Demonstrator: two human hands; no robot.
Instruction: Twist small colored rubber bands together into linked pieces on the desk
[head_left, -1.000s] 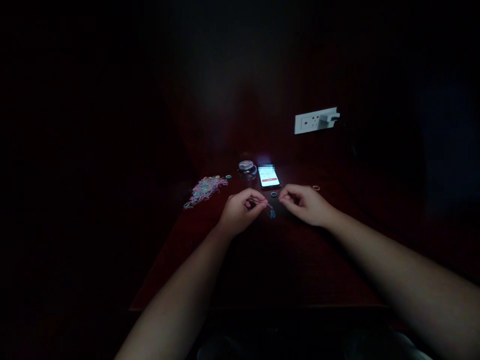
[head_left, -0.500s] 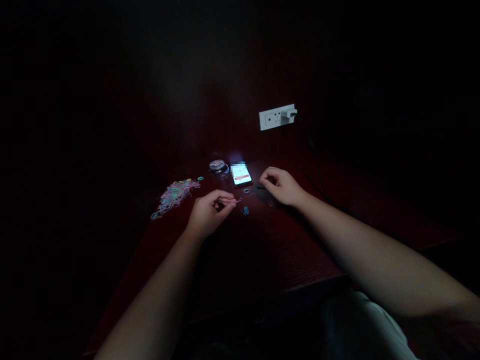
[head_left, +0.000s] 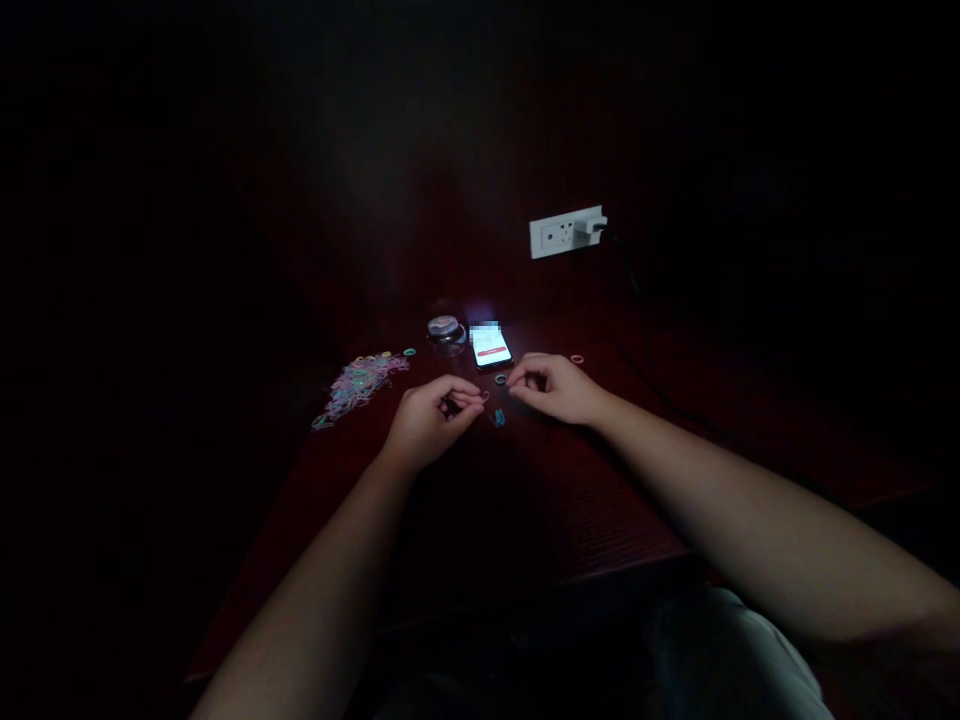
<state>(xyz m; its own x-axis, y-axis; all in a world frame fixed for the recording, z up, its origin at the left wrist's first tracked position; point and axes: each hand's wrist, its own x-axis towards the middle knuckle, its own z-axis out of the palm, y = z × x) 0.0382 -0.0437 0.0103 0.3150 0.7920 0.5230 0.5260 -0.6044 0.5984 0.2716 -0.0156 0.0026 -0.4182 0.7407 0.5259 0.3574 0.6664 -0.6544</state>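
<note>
In the head view, my left hand (head_left: 431, 422) is closed in a pinch on a small pink loop (head_left: 486, 397), whose end sticks out past the fingertips; it may be an elastic band. My right hand (head_left: 559, 388) faces it with thumb and fingers pinched together. Whatever those fingers hold, if anything, is too small to make out. A pale ring (head_left: 500, 380) lies just by the right fingertips. Between the hands, a few blue strips (head_left: 499, 418) rest on the dark red table (head_left: 480, 520).
A heap of thin pastel loops (head_left: 360, 385) lies at the left, with coloured rings along its edge. Behind the hands are a lidded clear jar (head_left: 448, 337) and a lit phone (head_left: 492, 345). An orange-pink ring (head_left: 577, 358) lies beyond my right hand. A wall socket (head_left: 568, 233) holds a plugged-in charger.
My right hand has moved left and down toward my left hand, uncovering the orange-pink ring and covering some pink pieces. My left hand keeps the pink loop. The view has shifted slightly.
</note>
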